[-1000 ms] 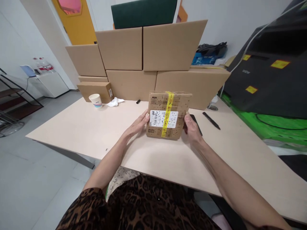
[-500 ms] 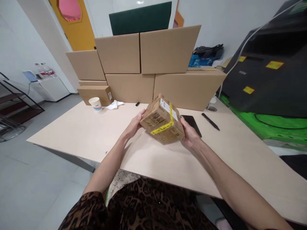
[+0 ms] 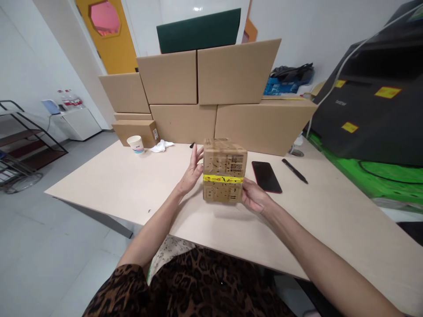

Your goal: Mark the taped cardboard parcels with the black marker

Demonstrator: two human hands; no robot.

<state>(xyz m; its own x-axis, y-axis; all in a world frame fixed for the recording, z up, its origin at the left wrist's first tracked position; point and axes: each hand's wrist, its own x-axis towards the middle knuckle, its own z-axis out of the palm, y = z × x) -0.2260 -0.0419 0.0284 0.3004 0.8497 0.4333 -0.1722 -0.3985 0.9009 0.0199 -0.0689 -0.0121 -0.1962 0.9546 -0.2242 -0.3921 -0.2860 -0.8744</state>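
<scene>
A small brown cardboard box (image 3: 222, 191) with a band of yellow printed tape is upright just above the table, one printed side facing me. My right hand (image 3: 255, 197) grips its lower right side, the fingers partly hidden behind it. At its left side is my left hand (image 3: 192, 174), its fingers stretched upward and apart. The left thumb is close to the box's edge; I cannot tell whether it touches. To the right of the box a black phone (image 3: 266, 177) lies flat, with a black pen (image 3: 294, 171) beyond it.
Large cardboard boxes (image 3: 238, 72) are stacked along the table's back edge, a dark green box (image 3: 200, 31) on top. A paper cup (image 3: 135, 144) and crumpled tissue (image 3: 161, 146) stand at back left. A black machine (image 3: 373, 101) is at the right.
The small box has turned from a tilted pose to upright, its taped side now facing me. My left hand has loosened, its fingers spread. The phone is more fully visible.
</scene>
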